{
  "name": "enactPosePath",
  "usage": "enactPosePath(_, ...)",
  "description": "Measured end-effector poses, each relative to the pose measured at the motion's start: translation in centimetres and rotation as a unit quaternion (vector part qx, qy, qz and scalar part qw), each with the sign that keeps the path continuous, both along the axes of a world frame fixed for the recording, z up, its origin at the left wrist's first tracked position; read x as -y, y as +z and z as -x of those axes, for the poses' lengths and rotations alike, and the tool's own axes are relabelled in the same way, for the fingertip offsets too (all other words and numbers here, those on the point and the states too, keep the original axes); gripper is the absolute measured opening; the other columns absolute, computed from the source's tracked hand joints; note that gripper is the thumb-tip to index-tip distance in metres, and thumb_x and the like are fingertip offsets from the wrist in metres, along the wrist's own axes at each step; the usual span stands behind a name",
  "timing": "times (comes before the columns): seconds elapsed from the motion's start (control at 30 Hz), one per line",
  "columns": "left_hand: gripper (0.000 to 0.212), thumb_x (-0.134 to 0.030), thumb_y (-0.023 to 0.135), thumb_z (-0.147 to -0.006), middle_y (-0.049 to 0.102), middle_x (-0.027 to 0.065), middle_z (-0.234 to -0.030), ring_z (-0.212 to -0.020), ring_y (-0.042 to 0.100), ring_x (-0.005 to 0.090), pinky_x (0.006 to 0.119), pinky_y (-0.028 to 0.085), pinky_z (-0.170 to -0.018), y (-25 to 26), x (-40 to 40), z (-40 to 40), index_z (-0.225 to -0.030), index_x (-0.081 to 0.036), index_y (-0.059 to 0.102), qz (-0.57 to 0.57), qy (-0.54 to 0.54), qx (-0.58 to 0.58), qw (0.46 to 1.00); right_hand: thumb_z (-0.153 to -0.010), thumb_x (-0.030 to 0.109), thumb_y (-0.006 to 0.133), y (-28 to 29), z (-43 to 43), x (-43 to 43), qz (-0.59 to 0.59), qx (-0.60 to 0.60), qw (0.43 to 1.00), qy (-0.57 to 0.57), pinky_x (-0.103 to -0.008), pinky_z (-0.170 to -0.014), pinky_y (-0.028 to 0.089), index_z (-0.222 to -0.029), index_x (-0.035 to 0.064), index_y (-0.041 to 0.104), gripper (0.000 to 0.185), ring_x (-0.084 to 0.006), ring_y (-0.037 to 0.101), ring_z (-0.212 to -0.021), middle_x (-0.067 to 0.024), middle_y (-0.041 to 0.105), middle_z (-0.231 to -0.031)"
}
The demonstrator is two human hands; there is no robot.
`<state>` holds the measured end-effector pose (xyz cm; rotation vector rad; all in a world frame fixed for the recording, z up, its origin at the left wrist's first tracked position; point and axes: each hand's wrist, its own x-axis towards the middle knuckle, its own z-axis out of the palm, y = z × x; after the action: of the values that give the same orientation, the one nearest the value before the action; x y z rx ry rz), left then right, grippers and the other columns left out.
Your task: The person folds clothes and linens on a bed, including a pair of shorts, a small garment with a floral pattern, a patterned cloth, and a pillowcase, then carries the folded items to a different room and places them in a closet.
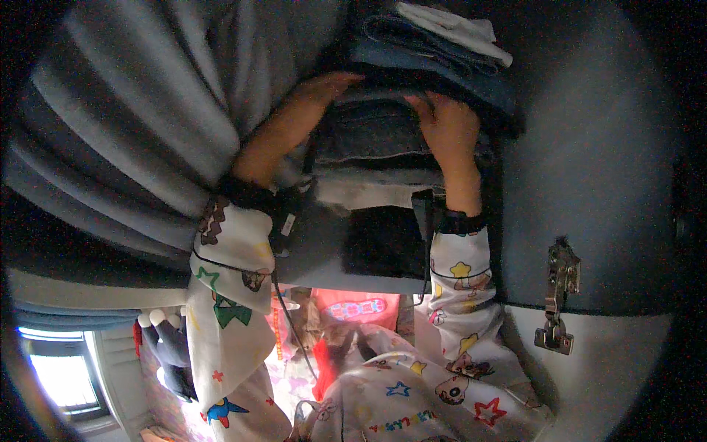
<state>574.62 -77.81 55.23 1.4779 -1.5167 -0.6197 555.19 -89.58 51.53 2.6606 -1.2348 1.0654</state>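
Note:
Inside a dim cabinet, both my hands are at a stack of folded clothes. My left hand (326,91) reaches to the left end of a black folded garment (397,74), its fingertips touching the cloth and partly lost in shadow. On the right, my right hand (450,127) has its thumb and fingers closed on the front edge of that garment. Folded dark denim (364,135) lies just below, between my wrists. Above the black garment are blue folded jeans (431,52) and a white folded garment (458,27) on top.
Grey hanging cloth (143,99) fills the left side. A light folded cloth (359,193) and a black item (384,240) lie near the shelf's front edge (353,282). A metal hinge (560,298) juts from the right panel. A thin cable (293,315) hangs by my left sleeve.

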Motion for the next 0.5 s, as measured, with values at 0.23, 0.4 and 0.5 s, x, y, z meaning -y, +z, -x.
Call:
enactPosePath(0.23, 0.035, -0.019, 0.032, -0.092, 0.057, 0.0108, -0.116, -0.110, 0.051, 0.0214, 0.029, 0.034, -0.098, -1.5, -0.2, -2.3, -0.112, -0.003, 0.056, 0.035, -0.015, 0.047, 0.998, -0.077, 0.051, 0.059, 1.7, 0.5, -6.1, 0.069, -0.008, 0.985, 0.159, -0.0409, -0.069, 0.049, -0.104, 0.0151, 0.064, 0.045, -0.0348, 0.062, -0.080, -0.0190, 0.063, -0.088)
enactPosePath(0.4, 0.036, -0.024, 0.044, -0.089, 0.056, 0.0124, -0.114, -0.108, 0.051, 0.0213, 0.028, 0.036, -0.095, -1.2, 0.0, -1.6, -0.114, -0.002, 0.054, -0.040, -0.038, -0.084, 0.995, -0.076, 0.050, 0.061, 0.7, 0.0, -3.9, -0.020, 0.045, 0.986, 0.161, -0.0409, -0.066, 0.048, -0.099, 0.0142, 0.066, 0.043, -0.0352, 0.062, -0.077, -0.0182, 0.064, -0.084)
enactPosePath(0.5, 0.037, -0.020, 0.058, -0.082, 0.057, 0.0127, -0.110, -0.106, 0.052, 0.0210, 0.030, 0.039, -0.091, -0.2, -1.6, -0.7, -0.114, -0.002, 0.052, -0.053, -0.011, -0.033, 0.998, -0.076, 0.050, 0.060, 2.9, -0.8, -3.2, -0.053, 0.020, 0.992, 0.112, -0.0402, -0.064, 0.049, -0.094, 0.0124, 0.068, 0.042, -0.0352, 0.062, -0.073, -0.0171, 0.064, -0.080)
